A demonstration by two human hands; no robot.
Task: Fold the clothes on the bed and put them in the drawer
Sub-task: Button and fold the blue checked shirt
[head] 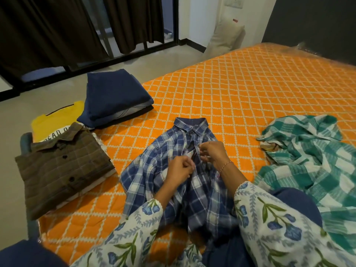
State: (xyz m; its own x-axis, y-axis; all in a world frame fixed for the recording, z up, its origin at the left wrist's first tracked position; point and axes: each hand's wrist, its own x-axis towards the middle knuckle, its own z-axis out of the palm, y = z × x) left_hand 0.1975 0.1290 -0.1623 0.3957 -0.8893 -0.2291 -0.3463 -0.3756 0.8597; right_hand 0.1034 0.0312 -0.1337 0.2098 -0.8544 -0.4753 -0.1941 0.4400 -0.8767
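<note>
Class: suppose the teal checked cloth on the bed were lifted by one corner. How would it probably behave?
The teal checked cloth lies crumpled in soft folds, so it would probably hang limp and unfurl. It looks thin, so likely light. Pushed across the orange bedcover, it would probably bunch up rather than slide whole.

Far away on the left hang dark brown curtains. They cover a big window with a black frame that goes up and down. The floor is pale grey and shiny, and it runs from the window to the side of the bed. At the far wall, near the middle, a light beige bag leans against the white wall. It has a little red mark on it. High on that wall is a white switch plate. To the far right, the wall is dark.
</note>
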